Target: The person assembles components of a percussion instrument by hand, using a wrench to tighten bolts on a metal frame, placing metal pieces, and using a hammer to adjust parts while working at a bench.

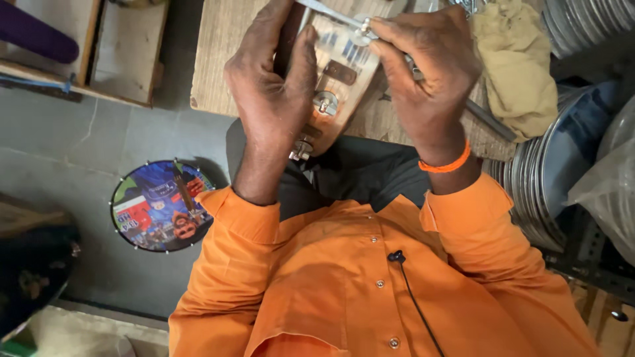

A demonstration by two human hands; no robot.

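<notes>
**Both hands on a metal plate at the tabletop's near edge**

The left hand [271, 86] curls closed around a shiny metal plate [340, 73] with riveted fittings, tilted over the wooden tabletop [221, 59] edge. The right hand [430, 73] pinches a slim metal tool [331, 13] at the plate's top. A tan cloth [519, 66] and stacked steel plates [549, 172] crowd the right. A round, colourful printed disc [162, 205] lies on the open grey floor [99, 139] to the left.

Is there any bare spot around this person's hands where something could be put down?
The wooden board is bare along its left part, beside the left hand. The grey floor lies open between the wooden frames and the round printed disc. The right side is crowded: right hand, yellow cloth, stacked metal plates.
</notes>
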